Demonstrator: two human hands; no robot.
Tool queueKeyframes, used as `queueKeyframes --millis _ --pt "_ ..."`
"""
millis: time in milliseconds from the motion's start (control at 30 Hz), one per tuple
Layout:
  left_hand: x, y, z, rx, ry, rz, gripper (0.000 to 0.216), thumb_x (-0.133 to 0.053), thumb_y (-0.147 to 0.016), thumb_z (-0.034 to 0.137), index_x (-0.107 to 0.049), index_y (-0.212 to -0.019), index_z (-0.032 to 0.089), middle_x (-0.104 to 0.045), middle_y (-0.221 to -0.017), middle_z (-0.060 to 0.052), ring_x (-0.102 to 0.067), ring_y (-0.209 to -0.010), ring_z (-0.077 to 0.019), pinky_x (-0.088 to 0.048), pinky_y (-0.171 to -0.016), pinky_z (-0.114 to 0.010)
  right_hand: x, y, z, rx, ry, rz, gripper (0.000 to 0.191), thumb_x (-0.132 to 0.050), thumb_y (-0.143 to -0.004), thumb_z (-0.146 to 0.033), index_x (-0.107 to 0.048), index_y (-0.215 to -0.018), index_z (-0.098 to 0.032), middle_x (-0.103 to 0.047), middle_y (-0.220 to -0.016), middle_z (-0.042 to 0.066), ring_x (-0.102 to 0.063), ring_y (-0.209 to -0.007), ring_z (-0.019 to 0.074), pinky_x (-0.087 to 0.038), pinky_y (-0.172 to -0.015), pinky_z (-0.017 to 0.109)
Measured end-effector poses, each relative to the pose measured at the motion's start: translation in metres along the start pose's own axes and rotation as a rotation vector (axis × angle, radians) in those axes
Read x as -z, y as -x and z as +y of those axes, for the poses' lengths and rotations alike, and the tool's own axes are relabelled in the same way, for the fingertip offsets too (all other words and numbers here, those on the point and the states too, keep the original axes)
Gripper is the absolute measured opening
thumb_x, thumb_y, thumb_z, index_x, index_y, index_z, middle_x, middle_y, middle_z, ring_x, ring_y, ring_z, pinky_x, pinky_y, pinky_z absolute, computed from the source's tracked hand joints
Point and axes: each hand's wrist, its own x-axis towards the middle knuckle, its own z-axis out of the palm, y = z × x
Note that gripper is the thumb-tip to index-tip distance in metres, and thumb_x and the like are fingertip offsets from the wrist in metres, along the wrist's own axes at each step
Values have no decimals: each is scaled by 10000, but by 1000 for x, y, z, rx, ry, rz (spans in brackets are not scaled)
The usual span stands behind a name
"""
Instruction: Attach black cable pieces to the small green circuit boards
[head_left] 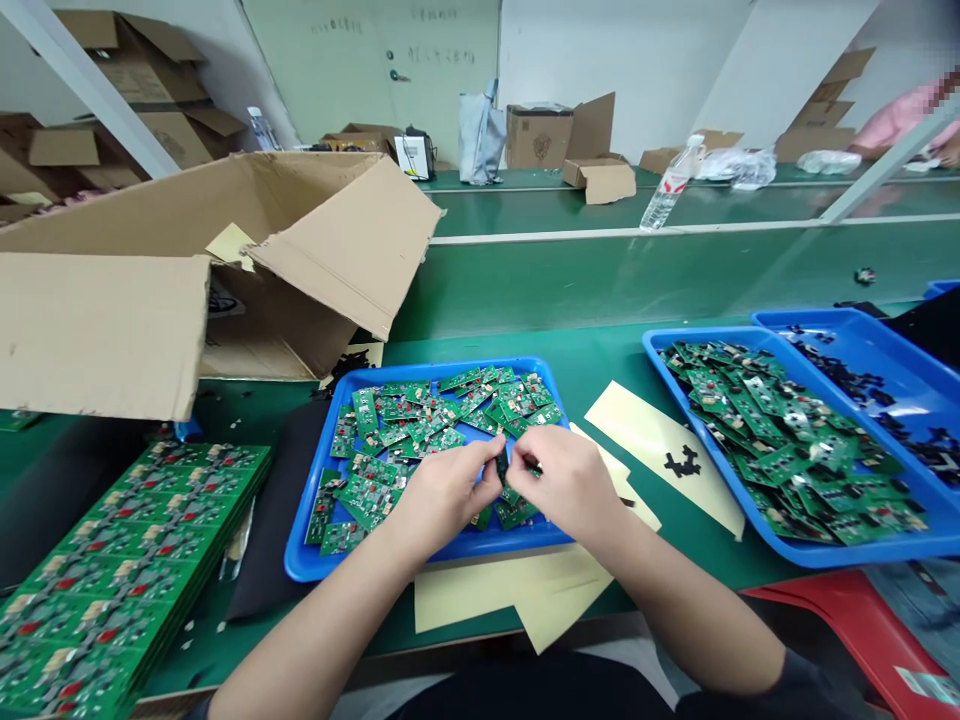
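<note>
Above the middle blue tray (307, 540), my left hand (442, 495) pinches a small circuit board (502, 462), seen nearly edge-on and dark on the side that shows. My right hand (566, 480) is closed right beside it, thumb and forefinger together at the board's edge; whatever sits between those fingertips is too small and hidden to make out. Many loose green circuit boards (420, 420) lie jumbled in the tray under both hands. Yellowish backing sheets (495, 590) stick out from beneath the tray's front edge. Another sheet (622, 420) to the right carries some black sticker pieces (682, 462).
Stacked green board panels (142, 560) are at left, with an open cardboard box (337, 240) behind. On the right, one blue tray (750, 535) holds more boards and another (817, 320) black parts. A water bottle (671, 185) stands on the ledge; a person's pink sleeve (900, 120) shows far right.
</note>
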Motion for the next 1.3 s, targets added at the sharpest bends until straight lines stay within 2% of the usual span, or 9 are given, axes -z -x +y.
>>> queueKeyframes --millis 100,200,333,567,700,867,1000,1167,1300 --pt "5 -4 2 175 115 44 206 -496 -806 119 -649 -938 156 -736 -754 -37 -689 -611 -126 -549 -574 -192 8 -8 7 -224 -182 -41 152 -486 -769 -141 -469 -632 -204 -520 -593 -3 -498 -561 132 -401 -559 262" --pt "11 -11 2 397 351 89 199 -529 -796 160 -661 -944 142 -741 -815 -67 -703 -661 -148 -557 -555 -206 15 -14 7 -400 -643 -245 84 -558 -789 -231 -481 -777 -201 -533 -690 -20 -531 -626 118 -441 -599 248" --pt "15 -19 -2 592 590 73 196 -627 -765 278 -678 -893 139 -716 -695 -55 -667 -571 -146 -521 -464 -198 14 -18 0 -510 -952 -434 380 -738 -670 -313 -434 -876 -215 -505 -739 -53 -526 -623 96 -443 -576 227" --pt "15 -25 -10 655 695 149 281 -712 -721 360 -682 -918 162 -695 -689 -46 -653 -593 -149 -517 -475 -203 -2 -25 2 -558 -994 -345 502 -809 -593 -269 -431 -922 -237 -541 -808 -53 -573 -645 96 -478 -611 237" --pt "17 -25 -13 592 564 162 243 -717 -707 367 -699 -855 175 -701 -680 -34 -655 -572 -158 -537 -486 -218 -1 -27 0 -524 -968 -269 504 -806 -596 -263 -440 -942 -235 -524 -810 -54 -563 -635 90 -461 -600 230" --pt "16 -16 -12 487 400 229 193 -667 -763 368 -714 -875 218 -748 -875 -46 -710 -809 -224 -596 -727 -316 16 -24 -10 -540 -931 -178 445 -765 -627 -219 -427 -916 -240 -504 -823 -56 -563 -639 87 -454 -616 232" --pt "14 -11 -12 432 291 279 189 -661 -766 382 -722 -858 228 -753 -871 -42 -713 -835 -248 -600 -755 -351 22 -17 -23 -533 -875 -89 417 -730 -639 -180 -428 -920 -243 -493 -850 -46 -586 -661 100 -468 -639 246" --pt "13 -14 -11 445 438 122 257 -643 -774 404 -692 -924 201 -755 -880 -60 -722 -778 -231 -609 -695 -313 18 -4 -22 -544 -821 -50 385 -705 -636 -193 -439 -911 -236 -512 -888 -25 -595 -663 105 -483 -599 240" --pt "13 -15 -10 476 516 71 452 -617 -778 445 -584 -1152 192 -722 -1036 -99 -696 -927 -244 -593 -759 -332 37 12 12 -595 -502 85 344 -684 -641 -243 -456 -898 -224 -554 -788 -36 -594 -617 115 -501 -564 242"
